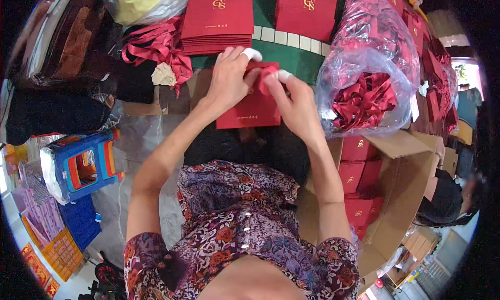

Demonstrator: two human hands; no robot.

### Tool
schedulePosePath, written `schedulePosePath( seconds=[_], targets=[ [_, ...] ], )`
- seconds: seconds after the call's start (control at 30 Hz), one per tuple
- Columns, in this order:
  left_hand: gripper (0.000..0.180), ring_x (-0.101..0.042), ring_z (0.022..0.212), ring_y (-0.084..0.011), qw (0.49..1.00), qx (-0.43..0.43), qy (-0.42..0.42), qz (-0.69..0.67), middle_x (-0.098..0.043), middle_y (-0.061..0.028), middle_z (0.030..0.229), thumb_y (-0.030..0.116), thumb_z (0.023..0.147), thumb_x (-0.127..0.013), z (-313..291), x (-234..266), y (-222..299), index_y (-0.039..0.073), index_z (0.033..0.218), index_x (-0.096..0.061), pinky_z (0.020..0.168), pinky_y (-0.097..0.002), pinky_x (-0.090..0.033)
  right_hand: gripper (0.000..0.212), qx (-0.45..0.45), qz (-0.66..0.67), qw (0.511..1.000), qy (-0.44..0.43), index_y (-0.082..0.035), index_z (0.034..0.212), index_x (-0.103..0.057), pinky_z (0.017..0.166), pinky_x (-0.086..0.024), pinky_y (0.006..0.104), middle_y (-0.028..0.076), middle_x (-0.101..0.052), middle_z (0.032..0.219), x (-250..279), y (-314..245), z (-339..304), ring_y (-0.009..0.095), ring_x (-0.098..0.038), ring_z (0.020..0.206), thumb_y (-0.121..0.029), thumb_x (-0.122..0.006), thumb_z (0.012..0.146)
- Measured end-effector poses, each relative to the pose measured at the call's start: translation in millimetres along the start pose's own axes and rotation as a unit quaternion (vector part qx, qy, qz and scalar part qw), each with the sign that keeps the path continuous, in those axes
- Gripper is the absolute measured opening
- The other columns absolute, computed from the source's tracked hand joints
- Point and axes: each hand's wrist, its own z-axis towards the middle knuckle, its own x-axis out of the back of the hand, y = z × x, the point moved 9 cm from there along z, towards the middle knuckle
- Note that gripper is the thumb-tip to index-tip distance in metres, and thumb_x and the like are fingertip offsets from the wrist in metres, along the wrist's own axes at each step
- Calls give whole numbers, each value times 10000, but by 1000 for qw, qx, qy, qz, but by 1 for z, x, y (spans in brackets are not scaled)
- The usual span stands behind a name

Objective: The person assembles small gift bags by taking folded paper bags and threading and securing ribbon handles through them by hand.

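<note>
A red paper gift bag (250, 116) with gold print lies in front of me, over the near edge of the table. At its top edge is a loop of red ribbon (267, 72). My right hand (296, 99) pinches this ribbon between thumb and fingers. My left hand (229, 76) is closed at the bag's top edge, its thumb tip against the ribbon; what exactly its fingers grip is partly hidden. White covers wrap a fingertip on each hand. Just beyond my left hand rises a stack of flat red gift bags (219, 16).
Loose red ribbons (156, 45) lie left of the stack. At the right, a clear plastic bag (324, 81) holds more red ribbons. Below it, an open cardboard box (401, 196) contains red bags. Another red bag (305, 13) lies at the back. A blue plastic stool (65, 170) stands at the left.
</note>
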Motion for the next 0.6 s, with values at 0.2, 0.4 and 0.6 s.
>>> schedulePosePath(
  seconds=[0.2, 0.4, 0.6],
  targets=[
    [197, -626, 853, -289, 985, 103, 85, -113, -648, -136, 919, 95, 911, -642, -34, 16, -6, 21, 1092, -628, 753, -399, -477, 171, -66, 242, 968, 10, -5, 1089, -656, 723, -480, 216, -30, -660, 932, -19, 38, 22, 39, -574, 837, -140, -611, 993],
    [270, -570, 658, -164, 923, 241, -99, -283, -616, -93, 813, 204, 937, -670, -69, -19, 22, 4, 1113, -632, 612, -321, -461, 161, -47, 283, 957, 49, -4, 1082, -648, 720, -493, 222, -20, -662, 948, -14, 33, 27, 50, -593, 844, -134, -624, 989],
    [162, -656, 872, -261, 928, 249, -145, -237, -661, -137, 937, 112, 942, -627, -80, -8, 21, 10, 1056, -678, 776, -370, -496, 115, -85, 332, 935, 86, -52, 1052, -651, 686, -538, 226, -20, -651, 903, 7, 42, 19, 52, -600, 800, -145, -613, 996]
  ],
)
